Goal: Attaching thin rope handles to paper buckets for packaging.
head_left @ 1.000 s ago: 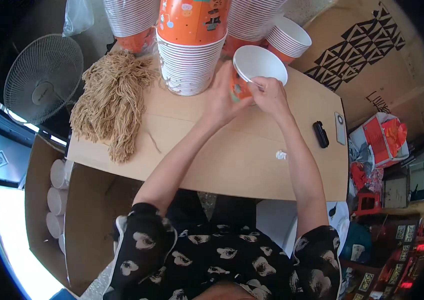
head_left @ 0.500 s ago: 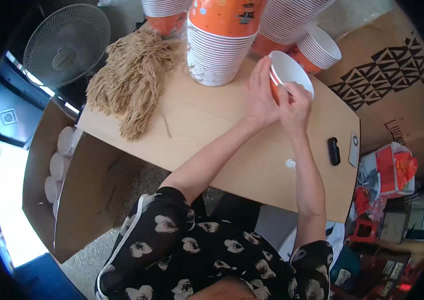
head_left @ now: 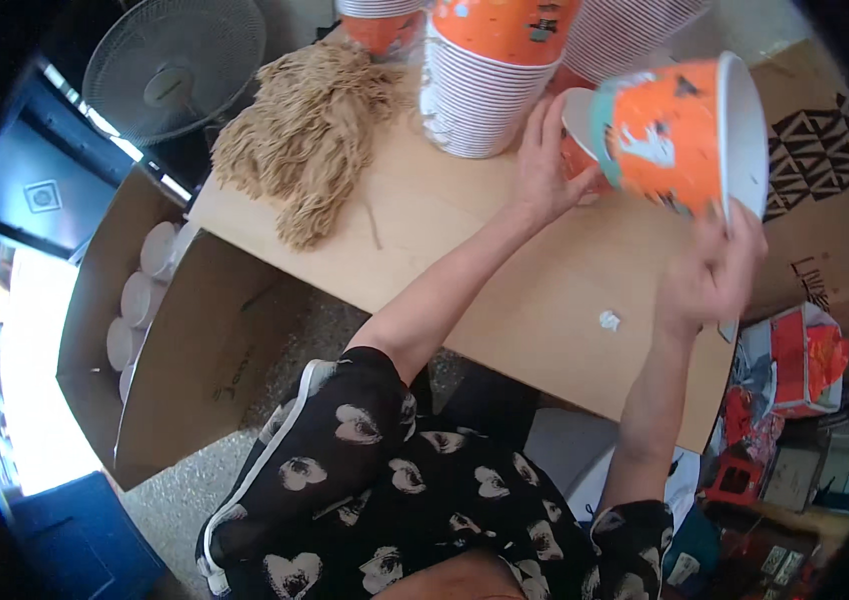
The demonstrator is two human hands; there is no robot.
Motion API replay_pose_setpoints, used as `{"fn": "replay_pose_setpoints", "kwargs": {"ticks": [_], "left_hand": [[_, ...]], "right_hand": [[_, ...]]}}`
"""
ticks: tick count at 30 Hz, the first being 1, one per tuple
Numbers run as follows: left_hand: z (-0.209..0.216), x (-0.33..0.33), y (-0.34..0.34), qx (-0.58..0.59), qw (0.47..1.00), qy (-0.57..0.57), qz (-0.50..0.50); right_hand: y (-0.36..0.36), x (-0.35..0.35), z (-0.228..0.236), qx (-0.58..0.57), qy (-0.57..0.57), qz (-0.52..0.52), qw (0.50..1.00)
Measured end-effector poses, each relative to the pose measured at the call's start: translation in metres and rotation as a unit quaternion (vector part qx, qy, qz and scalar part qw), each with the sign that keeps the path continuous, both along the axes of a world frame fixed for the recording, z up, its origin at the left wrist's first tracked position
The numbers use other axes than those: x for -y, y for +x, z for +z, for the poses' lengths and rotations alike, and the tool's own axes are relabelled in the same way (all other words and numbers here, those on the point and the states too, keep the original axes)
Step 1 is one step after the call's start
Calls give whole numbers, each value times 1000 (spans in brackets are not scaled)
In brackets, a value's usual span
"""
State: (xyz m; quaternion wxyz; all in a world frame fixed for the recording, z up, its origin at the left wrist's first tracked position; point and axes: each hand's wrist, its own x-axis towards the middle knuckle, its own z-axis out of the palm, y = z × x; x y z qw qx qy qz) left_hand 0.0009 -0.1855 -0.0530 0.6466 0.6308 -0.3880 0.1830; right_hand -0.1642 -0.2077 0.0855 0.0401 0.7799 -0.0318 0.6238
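Note:
My right hand (head_left: 715,265) pinches the white rim of an orange paper tub (head_left: 670,135), which is tipped on its side in the air with its mouth to the right. Its narrow end has a teal band, and pale and dark figures decorate its side. At that narrow end, my left hand (head_left: 547,165) curves around what looks like another paper tub (head_left: 576,158), with a little orange and pale surface showing. The raised tub hides most of it. Just left of that hand stands a tall stack of orange paper tubs (head_left: 485,100), its white rims tightly nested.
A bundle of tan cords (head_left: 305,140) lies on the wooden table (head_left: 535,290), with a crumpled white scrap (head_left: 610,320) near the front edge. At left are an open cardboard box (head_left: 200,340) holding round white containers and a fan (head_left: 170,85). A patterned carton (head_left: 825,225) stands right.
My right hand has swung right and up with the orange tub, drawing it away from my left hand. The tub has turned its printed side toward me. The whole view has shifted slightly.

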Motion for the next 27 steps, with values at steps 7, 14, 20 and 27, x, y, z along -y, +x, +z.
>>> {"fn": "replay_pose_setpoints", "kwargs": {"ticks": [7, 14, 20, 27], "left_hand": [[-49, -144, 2, -50, 963, 231, -133], [-54, -278, 72, 108, 922, 371, 28], [-47, -268, 103, 280, 856, 434, 5], [-40, -269, 95, 199, 909, 363, -40]], "right_hand": [[-49, -69, -34, -237, 37, 65, 969], [-5, -91, -109, -234, 48, 29, 971], [27, -113, -131, -211, 68, 23, 975], [-3, -152, -141, -168, 195, 162, 953]]}}
